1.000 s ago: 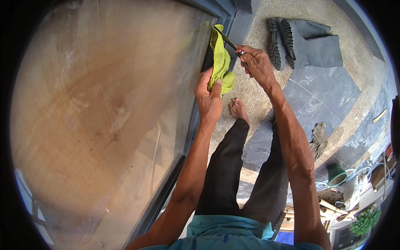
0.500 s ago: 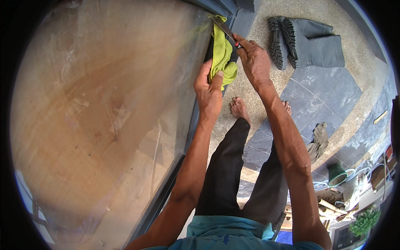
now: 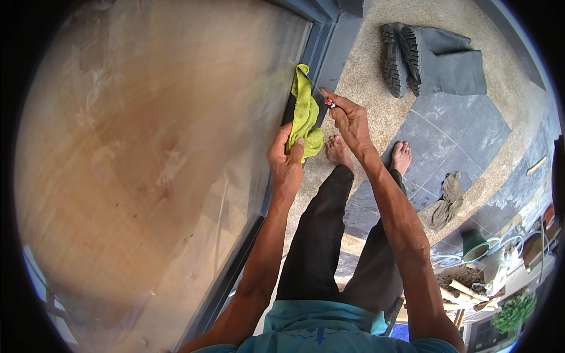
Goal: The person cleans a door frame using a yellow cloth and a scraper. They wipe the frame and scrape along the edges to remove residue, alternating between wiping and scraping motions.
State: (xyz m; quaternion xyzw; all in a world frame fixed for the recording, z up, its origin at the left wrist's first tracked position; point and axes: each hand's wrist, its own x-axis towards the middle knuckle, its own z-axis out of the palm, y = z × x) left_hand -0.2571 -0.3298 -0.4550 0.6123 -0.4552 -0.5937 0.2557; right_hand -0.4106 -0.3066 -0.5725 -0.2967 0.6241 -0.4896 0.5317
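Note:
My left hand [image 3: 286, 160] grips the lower end of a yellow-green cloth [image 3: 305, 109] that hangs against the dark frame [image 3: 318, 50] of a large glass pane [image 3: 159, 153]. My right hand [image 3: 349, 119] holds a thin scraper tool [image 3: 321, 95] with a red spot at its handle; the blade tip rests on the upper part of the cloth. Both hands are close together beside the frame's edge. My bare feet stand on the floor just below them.
A pair of grey rubber boots [image 3: 432, 57] lies on the pebbled floor at the upper right. A crumpled grey rag [image 3: 447, 199] sits on dark floor tiles [image 3: 453, 132]. Hoses, a green pot [image 3: 474, 242] and clutter crowd the lower right.
Both hands, the cloth and the tool sit lower in the picture than before. The tool blade stays against the cloth throughout.

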